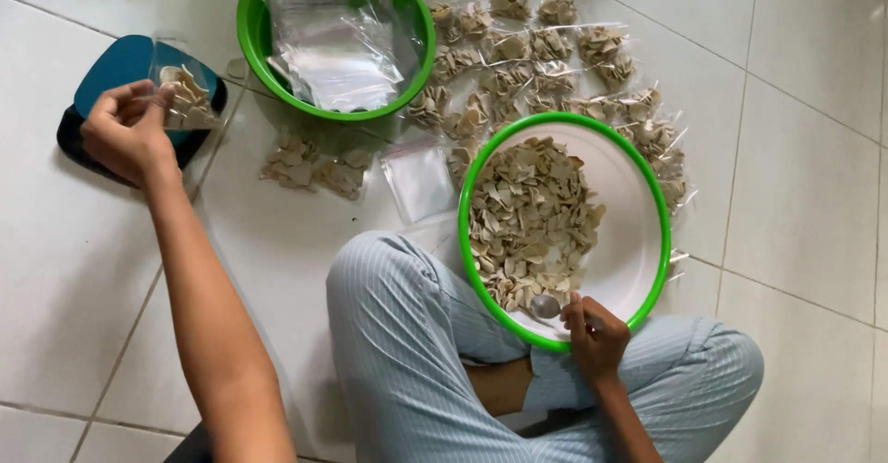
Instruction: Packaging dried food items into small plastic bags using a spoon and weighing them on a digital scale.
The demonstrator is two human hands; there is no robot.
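While weighing a filled bag (190, 98) on scale (120, 79) with left hand (125, 130), gripping spoon (546, 307) in right hand (594, 332); next, scooping chips (527, 218).

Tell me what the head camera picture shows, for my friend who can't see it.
A person sitting on a white tiled floor holds a small clear bag of pale chips over a blue scale with the left hand. The right hand holds a spoon in a green-rimmed bowl of chips. Filled bags and a green bowl of empty bags lie nearby.
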